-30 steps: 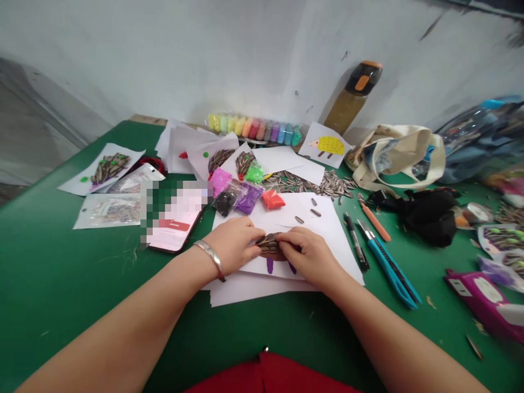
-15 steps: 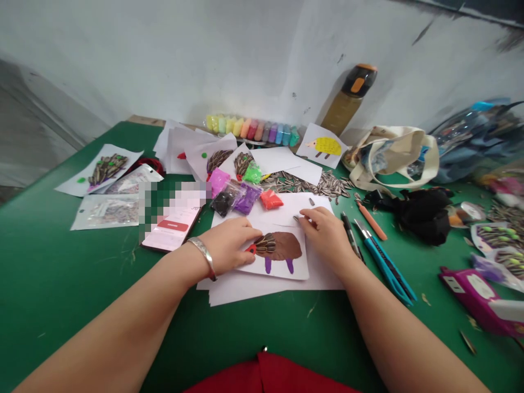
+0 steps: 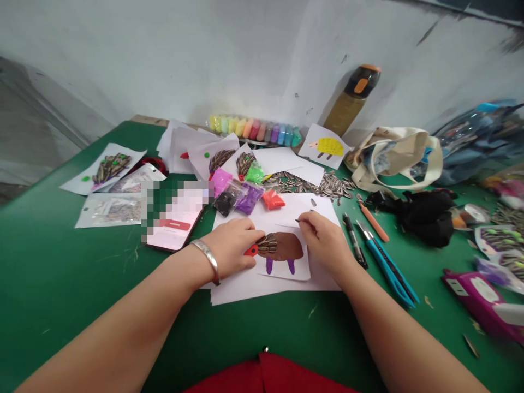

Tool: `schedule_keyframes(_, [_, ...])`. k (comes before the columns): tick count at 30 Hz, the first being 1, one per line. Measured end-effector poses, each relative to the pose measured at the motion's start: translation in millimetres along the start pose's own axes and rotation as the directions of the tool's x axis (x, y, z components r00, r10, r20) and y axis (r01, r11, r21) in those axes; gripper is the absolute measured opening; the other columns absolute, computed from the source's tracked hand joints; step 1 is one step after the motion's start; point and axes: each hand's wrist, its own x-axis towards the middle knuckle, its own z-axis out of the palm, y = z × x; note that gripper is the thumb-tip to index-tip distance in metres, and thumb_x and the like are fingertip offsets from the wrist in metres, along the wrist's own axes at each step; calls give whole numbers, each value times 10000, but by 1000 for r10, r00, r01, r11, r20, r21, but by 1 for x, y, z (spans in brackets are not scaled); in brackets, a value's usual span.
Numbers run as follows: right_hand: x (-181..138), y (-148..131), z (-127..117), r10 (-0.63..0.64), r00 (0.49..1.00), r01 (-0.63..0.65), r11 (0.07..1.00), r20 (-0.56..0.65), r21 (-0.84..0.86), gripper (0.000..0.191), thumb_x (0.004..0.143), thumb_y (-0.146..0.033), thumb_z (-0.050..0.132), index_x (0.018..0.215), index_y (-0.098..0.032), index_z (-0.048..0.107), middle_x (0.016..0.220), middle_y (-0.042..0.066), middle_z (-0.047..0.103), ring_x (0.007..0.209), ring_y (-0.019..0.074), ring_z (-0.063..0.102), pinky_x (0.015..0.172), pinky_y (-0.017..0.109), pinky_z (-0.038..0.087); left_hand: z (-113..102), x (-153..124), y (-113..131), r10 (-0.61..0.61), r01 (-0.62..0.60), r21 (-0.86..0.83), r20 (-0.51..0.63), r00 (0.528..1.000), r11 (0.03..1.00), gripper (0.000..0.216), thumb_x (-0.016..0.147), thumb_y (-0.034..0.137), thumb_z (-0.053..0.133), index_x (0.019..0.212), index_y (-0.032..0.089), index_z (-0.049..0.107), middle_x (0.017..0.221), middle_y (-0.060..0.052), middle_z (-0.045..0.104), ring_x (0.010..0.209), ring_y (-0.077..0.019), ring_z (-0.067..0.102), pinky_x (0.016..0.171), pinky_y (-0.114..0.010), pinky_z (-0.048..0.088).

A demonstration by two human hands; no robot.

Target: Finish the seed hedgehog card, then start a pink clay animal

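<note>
On the table lies a white card (image 3: 301, 270) with a flat brown clay hedgehog body (image 3: 290, 245), two purple legs and a red head (image 3: 251, 250). Striped sunflower seeds (image 3: 269, 243) overlap in rows on the body's left part. My left hand (image 3: 229, 248), with a silver bangle at the wrist, rests on the card's left side, thumb and forefinger apart around the red head. Above the card's upper right corner, my right hand (image 3: 323, 234) pinches a single sunflower seed (image 3: 298, 220) between thumb and forefinger. One loose seed (image 3: 313, 202) lies on the paper sheets (image 3: 241, 295) underneath.
Bagged clay (image 3: 249, 197) and a seed pile (image 3: 327, 184) lie behind the card. A phone (image 3: 176, 224) is at left. Rightward are a pen (image 3: 354, 240), a blue utility knife (image 3: 387, 265) and an orange tool (image 3: 373, 219). A bottle (image 3: 352, 101) stands by the wall.
My right hand has turned slightly, and the seed in its fingertips has shifted a little. My left hand stays on the card; the whole view has moved slightly.
</note>
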Motion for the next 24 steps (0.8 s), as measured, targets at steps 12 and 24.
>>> schedule_keyframes(12, [-10, -7, -21, -12, 1000, 13, 998, 8, -57, 130, 895, -198, 489, 887, -221, 617, 806, 9, 657, 728, 168, 594, 650, 276, 422, 5, 1, -2, -23, 28, 63, -77, 997, 998, 365, 768, 357, 655, 1105, 220, 633, 1059, -78, 565, 984, -268, 504, 839, -369, 422])
schedule_keyframes(24, [-19, -33, -4, -235, 957, 187, 948, 168, 258, 232, 900, -113, 501, 1024, -214, 670, 1037, 45, 688, 964, 159, 639, 852, 281, 501, 5, 3, -1, -29, 36, 64, -102, 994, 997, 371, 804, 503, 622, 1047, 222, 629, 1054, -76, 561, 973, -268, 505, 837, -372, 418])
